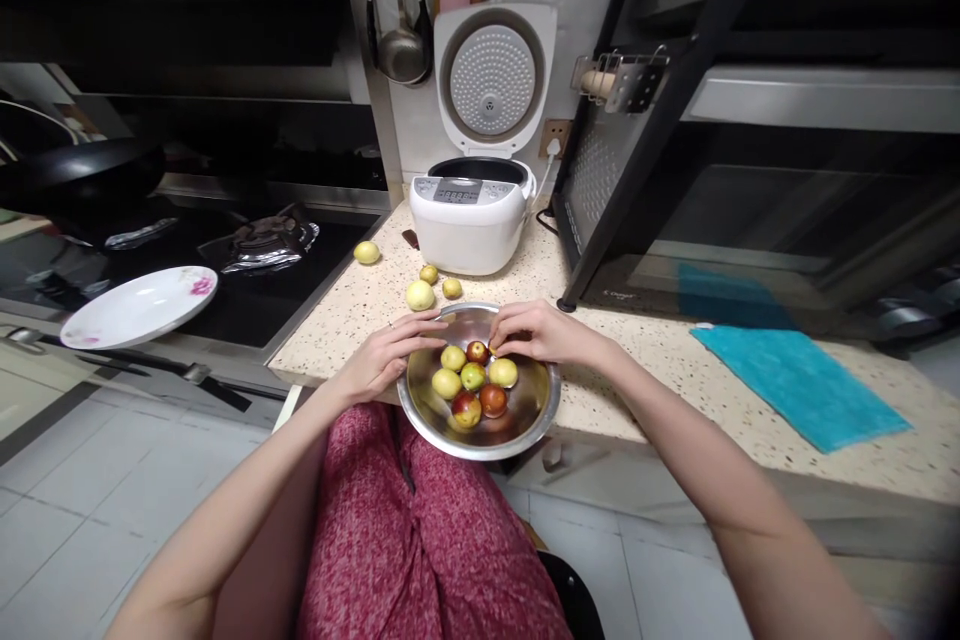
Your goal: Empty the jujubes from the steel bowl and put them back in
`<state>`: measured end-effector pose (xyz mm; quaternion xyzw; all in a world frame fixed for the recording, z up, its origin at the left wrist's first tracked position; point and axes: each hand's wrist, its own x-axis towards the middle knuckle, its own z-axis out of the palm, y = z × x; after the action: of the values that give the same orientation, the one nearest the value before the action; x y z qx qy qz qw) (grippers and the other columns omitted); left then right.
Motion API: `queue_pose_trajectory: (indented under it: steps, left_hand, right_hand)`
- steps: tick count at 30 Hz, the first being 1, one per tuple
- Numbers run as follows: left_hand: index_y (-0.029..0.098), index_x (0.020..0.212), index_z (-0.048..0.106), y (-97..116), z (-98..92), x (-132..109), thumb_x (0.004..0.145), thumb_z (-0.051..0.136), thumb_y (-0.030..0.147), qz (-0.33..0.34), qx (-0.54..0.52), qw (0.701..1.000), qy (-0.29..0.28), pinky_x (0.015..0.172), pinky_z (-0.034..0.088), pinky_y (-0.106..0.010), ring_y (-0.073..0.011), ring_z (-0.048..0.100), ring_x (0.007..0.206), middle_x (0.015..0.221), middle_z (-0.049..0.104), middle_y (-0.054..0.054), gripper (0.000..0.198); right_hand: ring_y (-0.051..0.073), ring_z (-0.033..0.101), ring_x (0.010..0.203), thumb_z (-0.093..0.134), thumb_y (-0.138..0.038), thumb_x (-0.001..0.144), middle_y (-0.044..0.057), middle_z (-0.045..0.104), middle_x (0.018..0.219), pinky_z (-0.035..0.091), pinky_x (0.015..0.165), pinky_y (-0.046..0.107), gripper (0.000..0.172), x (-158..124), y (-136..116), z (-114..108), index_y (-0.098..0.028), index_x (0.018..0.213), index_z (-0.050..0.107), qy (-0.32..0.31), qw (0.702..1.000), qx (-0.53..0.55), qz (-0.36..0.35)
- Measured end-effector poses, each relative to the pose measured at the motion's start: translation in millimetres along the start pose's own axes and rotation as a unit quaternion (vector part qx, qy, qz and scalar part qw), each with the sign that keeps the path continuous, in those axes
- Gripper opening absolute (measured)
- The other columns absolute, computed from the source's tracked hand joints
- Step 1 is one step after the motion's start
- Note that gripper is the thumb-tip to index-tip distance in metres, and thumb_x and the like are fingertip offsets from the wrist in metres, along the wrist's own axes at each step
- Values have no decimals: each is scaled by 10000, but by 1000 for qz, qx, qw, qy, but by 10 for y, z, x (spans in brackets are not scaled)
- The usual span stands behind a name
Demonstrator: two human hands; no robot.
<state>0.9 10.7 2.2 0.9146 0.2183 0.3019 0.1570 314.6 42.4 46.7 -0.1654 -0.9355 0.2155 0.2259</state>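
on the counter's front edge the bowl overhangs: open left hand should brace it firmly; right hand curls over fruit, grip unclear.

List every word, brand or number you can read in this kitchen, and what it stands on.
Rice cooker panel: display and button labels, too small to read.
Oven lower frame: white brand mark, too blurred to read.
No other text shows.

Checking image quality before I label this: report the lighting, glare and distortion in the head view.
Head view: wide-angle distortion bows the black rack and the counter edge; the steel bowl shows soft glare on its inner wall; the stove side is dim; the jujubes look sharp, no motion blur.
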Motion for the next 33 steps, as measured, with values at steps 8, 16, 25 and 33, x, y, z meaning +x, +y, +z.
queue_pose_trajectory:
  steps: [8,16,25,33]
  left_hand:
    - [216,1348,594,-8,11,8,1018,109,660,4,1,1000,3,1220,320,-570,-304,390,1468,1480,536,-108,736]
    - [213,1343,599,3,16,4,1029,108,635,4,11,1000,7,1224,324,-541,-299,403,1463,1475,547,-97,719]
    - [207,1342,595,20,12,18,1028,99,635,7,14,1000,8,1217,353,-505,-294,398,1473,1483,544,-100,727]
    - [209,1369,573,-27,11,18,1037,118,619,15,-1,1000,-4,1221,349,-521,-290,384,1484,1492,534,-101,697]
  right_hand:
    - [178,704,868,643,-242,956,70,761,936,554,820,331,130,-2,5,44,-180,916,751,31,999,17,19]
    - [216,702,966,589,-259,973,99,751,1006,545,905,379,171,270,293,-55,-180,955,739,151,987,-41,35]
    - [247,666,1054,635,-217,938,122,703,1152,506,948,385,219,900,632,71,-166,1141,702,41,993,-96,61]
    - [239,659,980,676,-144,879,106,707,1126,496,860,352,293,879,863,174,-163,1171,692,3,994,-75,82]
